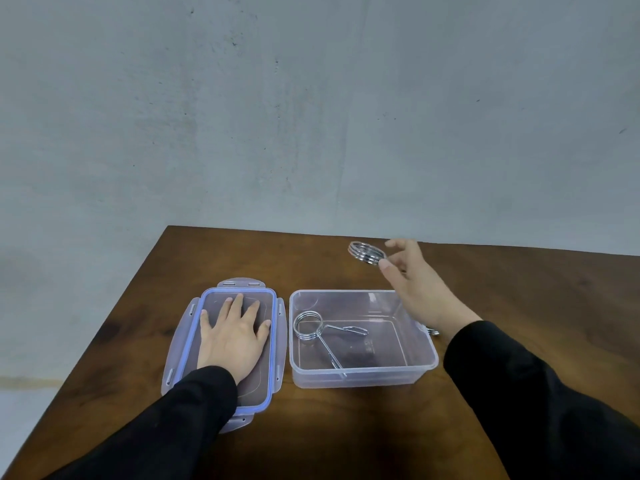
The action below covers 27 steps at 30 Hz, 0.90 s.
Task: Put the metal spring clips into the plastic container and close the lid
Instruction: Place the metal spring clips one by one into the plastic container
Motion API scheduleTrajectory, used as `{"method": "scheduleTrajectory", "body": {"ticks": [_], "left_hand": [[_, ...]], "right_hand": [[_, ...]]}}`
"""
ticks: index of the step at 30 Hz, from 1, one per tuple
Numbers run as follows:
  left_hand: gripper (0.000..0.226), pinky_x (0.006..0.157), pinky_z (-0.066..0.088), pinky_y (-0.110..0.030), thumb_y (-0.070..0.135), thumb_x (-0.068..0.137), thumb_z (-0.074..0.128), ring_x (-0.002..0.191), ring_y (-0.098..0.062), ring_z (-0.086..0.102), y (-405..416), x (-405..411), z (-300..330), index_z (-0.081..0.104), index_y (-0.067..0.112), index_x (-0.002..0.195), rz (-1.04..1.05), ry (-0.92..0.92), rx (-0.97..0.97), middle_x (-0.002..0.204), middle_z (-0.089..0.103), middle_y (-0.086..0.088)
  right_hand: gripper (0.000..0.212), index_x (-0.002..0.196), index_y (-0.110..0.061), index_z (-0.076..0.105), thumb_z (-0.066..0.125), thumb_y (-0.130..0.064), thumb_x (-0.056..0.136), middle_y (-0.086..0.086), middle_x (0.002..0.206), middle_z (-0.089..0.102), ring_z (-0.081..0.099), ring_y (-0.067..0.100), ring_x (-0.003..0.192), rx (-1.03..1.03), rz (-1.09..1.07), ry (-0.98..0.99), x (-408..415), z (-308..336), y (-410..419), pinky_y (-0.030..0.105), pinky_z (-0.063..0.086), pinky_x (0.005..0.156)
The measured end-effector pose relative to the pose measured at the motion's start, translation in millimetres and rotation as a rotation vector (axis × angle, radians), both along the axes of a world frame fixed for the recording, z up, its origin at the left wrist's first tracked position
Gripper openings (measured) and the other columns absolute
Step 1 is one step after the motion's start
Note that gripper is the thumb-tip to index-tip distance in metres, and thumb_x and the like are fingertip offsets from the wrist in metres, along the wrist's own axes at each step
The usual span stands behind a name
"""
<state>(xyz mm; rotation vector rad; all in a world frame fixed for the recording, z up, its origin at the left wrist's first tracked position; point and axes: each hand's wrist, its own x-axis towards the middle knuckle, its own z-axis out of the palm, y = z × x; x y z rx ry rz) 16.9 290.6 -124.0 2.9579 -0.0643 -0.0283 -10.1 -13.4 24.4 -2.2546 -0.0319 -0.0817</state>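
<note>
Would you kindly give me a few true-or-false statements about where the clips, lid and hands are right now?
1. One metal spring clip lies inside the clear plastic container. True.
2. The blue-rimmed clear lid is snapped onto the container. False: it lies on the brown wooden table, left of the container.
3. The left hand rests flat on the lid. True.
4. The right hand is inside the container. False: it is raised beyond it, fingertips at a second coiled metal clip.
5. The container is stacked on the lid. False: they sit side by side.
</note>
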Motion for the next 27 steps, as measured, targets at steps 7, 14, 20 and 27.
{"method": "scheduleTrajectory", "body": {"ticks": [7, 14, 20, 27], "left_hand": [[0.061, 0.121, 0.008, -0.061, 0.059, 0.099, 0.017, 0.152, -0.023, 0.02, 1, -1, -1, 0.033, 0.034, 0.153, 0.002, -0.012, -0.008, 0.165, 0.028, 0.0], [0.061, 0.121, 0.008, -0.061, 0.058, 0.1, 0.017, 0.152, -0.023, 0.018, 2, -2, -2, 0.034, 0.033, 0.153, 0.002, -0.024, -0.014, 0.165, 0.026, -0.001], [0.062, 0.121, 0.007, -0.061, 0.059, 0.099, 0.015, 0.153, -0.023, 0.017, 2, -2, -2, 0.033, 0.033, 0.153, 0.002, -0.022, -0.008, 0.166, 0.025, -0.001], [0.062, 0.121, 0.007, -0.062, 0.06, 0.099, 0.016, 0.153, -0.024, 0.017, 2, -2, -2, 0.032, 0.033, 0.153, 0.0, -0.022, -0.007, 0.166, 0.025, -0.001]], "right_hand": [[0.045, 0.144, -0.025, 0.051, 0.045, -0.045, 0.104, -0.003, 0.124, 0.056, 0.047, 0.019, 0.113, -0.557, 0.264, 0.01, -7, -37, 53, 0.043, 0.039, 0.105], [0.043, 0.141, -0.023, 0.053, 0.046, -0.045, 0.104, 0.001, 0.132, 0.057, 0.044, 0.024, 0.128, -0.728, 0.215, 0.031, -8, -71, 70, 0.041, 0.032, 0.11], [0.043, 0.14, -0.021, 0.053, 0.049, -0.044, 0.104, 0.003, 0.131, 0.059, 0.049, 0.025, 0.123, -0.748, 0.173, 0.039, -3, -80, 84, 0.04, 0.038, 0.108], [0.044, 0.136, -0.019, 0.055, 0.059, -0.043, 0.099, 0.004, 0.129, 0.062, 0.056, 0.024, 0.119, -0.721, 0.156, 0.112, -1, -86, 89, 0.039, 0.049, 0.103]]}}
